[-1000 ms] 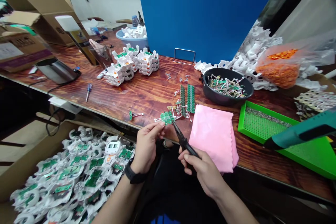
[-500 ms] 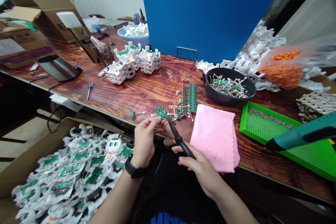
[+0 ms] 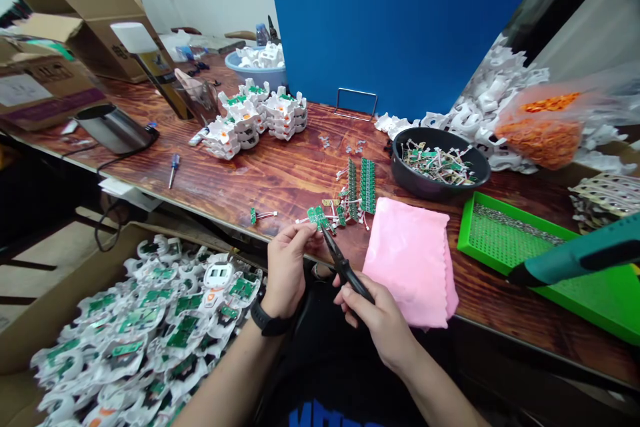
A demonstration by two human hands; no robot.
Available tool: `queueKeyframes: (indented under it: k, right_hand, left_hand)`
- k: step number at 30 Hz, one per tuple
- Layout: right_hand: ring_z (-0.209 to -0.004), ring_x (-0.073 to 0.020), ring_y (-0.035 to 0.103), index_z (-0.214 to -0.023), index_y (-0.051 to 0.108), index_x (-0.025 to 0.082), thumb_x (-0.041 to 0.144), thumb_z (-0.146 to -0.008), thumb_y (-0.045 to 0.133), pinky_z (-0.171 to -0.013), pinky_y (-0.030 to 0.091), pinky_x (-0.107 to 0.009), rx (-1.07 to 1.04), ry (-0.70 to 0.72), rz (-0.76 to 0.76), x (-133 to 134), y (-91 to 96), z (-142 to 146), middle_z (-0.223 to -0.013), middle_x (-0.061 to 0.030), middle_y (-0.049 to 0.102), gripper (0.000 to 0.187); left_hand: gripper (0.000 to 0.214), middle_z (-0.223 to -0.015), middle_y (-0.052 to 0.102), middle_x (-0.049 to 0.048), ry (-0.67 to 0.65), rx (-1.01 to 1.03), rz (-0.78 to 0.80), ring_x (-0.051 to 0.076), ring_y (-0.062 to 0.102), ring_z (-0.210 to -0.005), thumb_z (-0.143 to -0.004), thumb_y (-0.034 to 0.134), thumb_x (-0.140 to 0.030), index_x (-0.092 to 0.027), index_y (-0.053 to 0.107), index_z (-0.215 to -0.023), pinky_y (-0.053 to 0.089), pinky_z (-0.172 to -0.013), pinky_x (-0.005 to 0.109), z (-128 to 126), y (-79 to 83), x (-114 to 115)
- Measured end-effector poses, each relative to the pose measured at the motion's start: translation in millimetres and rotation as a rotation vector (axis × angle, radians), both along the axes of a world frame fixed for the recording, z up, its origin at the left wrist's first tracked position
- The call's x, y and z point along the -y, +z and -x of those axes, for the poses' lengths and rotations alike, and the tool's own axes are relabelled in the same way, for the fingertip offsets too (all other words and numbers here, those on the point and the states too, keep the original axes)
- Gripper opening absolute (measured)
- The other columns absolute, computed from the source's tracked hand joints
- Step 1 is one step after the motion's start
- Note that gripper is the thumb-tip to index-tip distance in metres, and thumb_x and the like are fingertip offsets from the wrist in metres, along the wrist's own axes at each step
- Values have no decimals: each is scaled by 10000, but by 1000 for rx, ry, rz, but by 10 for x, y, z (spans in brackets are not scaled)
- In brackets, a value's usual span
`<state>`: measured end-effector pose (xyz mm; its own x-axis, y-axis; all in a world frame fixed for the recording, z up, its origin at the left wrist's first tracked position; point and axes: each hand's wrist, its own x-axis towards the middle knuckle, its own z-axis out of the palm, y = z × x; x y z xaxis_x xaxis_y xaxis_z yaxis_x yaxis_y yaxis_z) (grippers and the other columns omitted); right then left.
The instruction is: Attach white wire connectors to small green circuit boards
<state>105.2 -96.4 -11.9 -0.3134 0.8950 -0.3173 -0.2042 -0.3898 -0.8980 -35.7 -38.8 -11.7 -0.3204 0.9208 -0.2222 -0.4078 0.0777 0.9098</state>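
Between the thumb and finger of my left hand (image 3: 289,267) is a small green circuit board (image 3: 317,215), held just over the table's front edge. My right hand (image 3: 373,313) is wrapped round the dark handles of a pair of pliers (image 3: 343,263). The tips of the pliers reach to the board's near edge; whether they grip it I cannot tell. Behind the board lie loose small boards with white wires (image 3: 341,215) and two long strips of joined green boards (image 3: 367,187). Another wired board (image 3: 254,215) lies apart to the left.
A pink cloth (image 3: 407,260) lies right of the pliers. Beyond it stand a black bowl of wired boards (image 3: 440,190) and a green tray (image 3: 467,227) with an electric screwdriver (image 3: 575,257) above. A box of white housings (image 3: 145,327) is at lower left. Stacked housings (image 3: 250,120) stand behind.
My left hand and the circuit board have shifted slightly right and away from me. The fingers of my right hand have closed further round the pliers' handles.
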Motion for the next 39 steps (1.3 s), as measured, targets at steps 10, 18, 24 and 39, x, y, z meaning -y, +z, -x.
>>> queueKeyframes:
  k: [10,18,24,39]
  right_hand:
    - [-1031,-228,513,-873,662,143,223,-755,549,-692,498,-326,-439,122,272,-204,112,-85,-1280,-101,471,182]
    - [-1186,-289,445,-881,663,157,193,-774,528,-849,464,-433,-413,0,231,-18,157,-314,-1340,-86,442,176]
    - [-1139,-287,487,-818,651,172,227,-760,572,-849,465,-420,-340,-117,156,88,225,-477,-1319,-86,469,112]
    - [-1013,-236,553,-794,648,155,201,-759,562,-866,429,-387,-340,-115,169,117,159,-608,-1164,-105,573,103]
  left_hand:
    - [353,-736,682,73,-90,-380,57,137,563,-524,-660,659,-410,-120,680,-861,434,-519,254,259,39,-224]
    - [304,-827,664,69,25,-1346,-121,189,582,-706,-800,471,-400,-187,668,-890,385,-638,275,231,107,-531]
    - [364,-648,637,67,-277,-1414,-112,207,582,-673,-807,453,-455,-183,642,-657,364,-601,279,-149,142,-819]
    - [253,-906,671,67,-587,-1164,-373,185,615,-811,-733,539,-236,-178,592,-974,431,-691,259,-8,109,-1170]
